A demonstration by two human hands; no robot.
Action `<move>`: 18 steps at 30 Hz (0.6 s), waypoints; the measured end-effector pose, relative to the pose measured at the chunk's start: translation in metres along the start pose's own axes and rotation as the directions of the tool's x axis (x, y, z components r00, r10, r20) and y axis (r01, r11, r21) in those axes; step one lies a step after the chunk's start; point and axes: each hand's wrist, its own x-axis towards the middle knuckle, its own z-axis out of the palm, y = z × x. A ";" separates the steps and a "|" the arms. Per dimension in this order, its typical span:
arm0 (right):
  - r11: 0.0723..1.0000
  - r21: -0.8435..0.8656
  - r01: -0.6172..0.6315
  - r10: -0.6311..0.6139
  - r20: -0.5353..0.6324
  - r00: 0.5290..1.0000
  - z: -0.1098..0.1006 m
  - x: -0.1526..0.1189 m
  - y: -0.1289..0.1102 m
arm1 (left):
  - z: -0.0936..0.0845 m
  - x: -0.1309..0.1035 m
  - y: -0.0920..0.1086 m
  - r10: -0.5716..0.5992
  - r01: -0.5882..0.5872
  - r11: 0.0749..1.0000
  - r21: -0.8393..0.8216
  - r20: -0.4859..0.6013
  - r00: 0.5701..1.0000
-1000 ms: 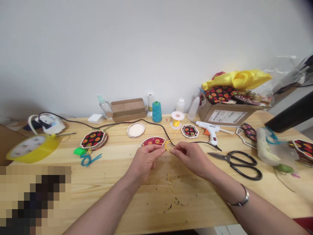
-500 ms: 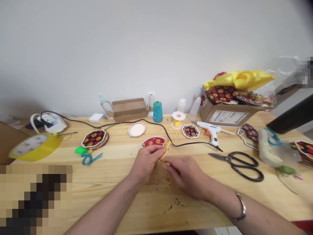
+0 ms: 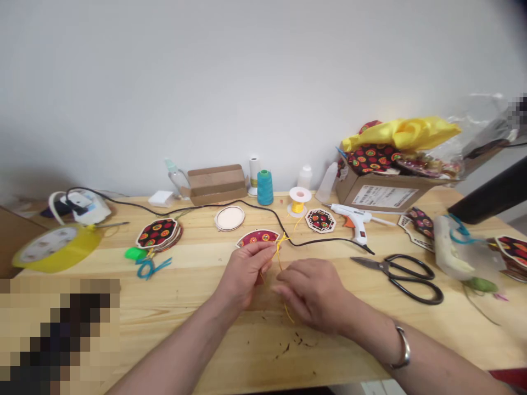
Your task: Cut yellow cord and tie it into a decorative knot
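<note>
My left hand (image 3: 248,270) pinches a knotted yellow cord (image 3: 279,248) between thumb and fingertips, above the middle of the table. Just right of it, my right hand (image 3: 310,288) is closed with curled fingers around the lower run of the cord, and a loose tail hangs out below; the exact grip is partly hidden by the fingers. Behind my left hand lies a fan-shaped red patterned piece (image 3: 258,238). From the knot, a strand leads back toward a spool of yellow cord (image 3: 299,202).
Scissors (image 3: 397,277) and a glue gun (image 3: 356,219) lie on the right, before a full cardboard box (image 3: 381,192). A black cable (image 3: 206,206) crosses the table. Teal thread (image 3: 265,187) stands behind. On the left are stacked patterned pieces (image 3: 157,233) and a yellow tape roll (image 3: 57,247).
My right hand has drawn slightly away from my left, and the small loop between them has straightened into a longer strand. My left hand keeps its pinch.
</note>
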 end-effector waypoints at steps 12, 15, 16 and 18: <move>-0.152 0.928 -0.339 0.467 0.370 0.803 0.005 0.015 0.005 | 0.003 -0.002 -0.002 0.191 -0.193 0.968 0.160 0.028 0.981; -0.161 0.913 -0.375 0.472 0.405 0.783 0.005 0.016 0.006 | 0.002 -0.003 -0.001 0.264 -0.267 0.926 0.267 0.050 0.963; -0.136 0.912 -0.386 0.481 0.402 0.779 0.005 0.016 0.007 | 0.002 -0.004 -0.001 0.281 -0.287 0.911 0.295 0.063 0.958; -0.090 0.914 -0.396 0.513 0.384 0.768 0.005 0.017 0.009 | 0.002 -0.005 0.000 0.300 -0.311 0.888 0.340 0.085 0.950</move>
